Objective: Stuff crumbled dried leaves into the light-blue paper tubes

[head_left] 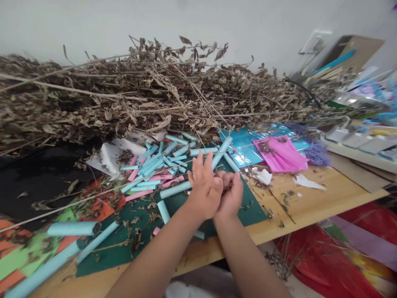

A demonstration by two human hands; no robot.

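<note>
My left hand [202,188] is open, its fingers stretched out and pointing away from me. My right hand [231,196] curls in a cup against its side, around some dark bits that look like crumbled dried leaves [228,188]. Both hands hover over a dark green sheet [124,231]. Just beyond and to the left lies a heap of rolled paper tubes, mostly light blue [151,166] with a few pink ones [138,195]. Leaf crumbs are scattered over the sheet. The palm of the left hand is only partly visible.
Dried leafy stalks [186,95] are piled along the wall. Blue plastic packets [240,153], a pink folded sheet [281,153] and a white power strip [362,149] lie to the right. Larger blue tubes [72,228] lie front left. The wooden table [297,203] ends close to me.
</note>
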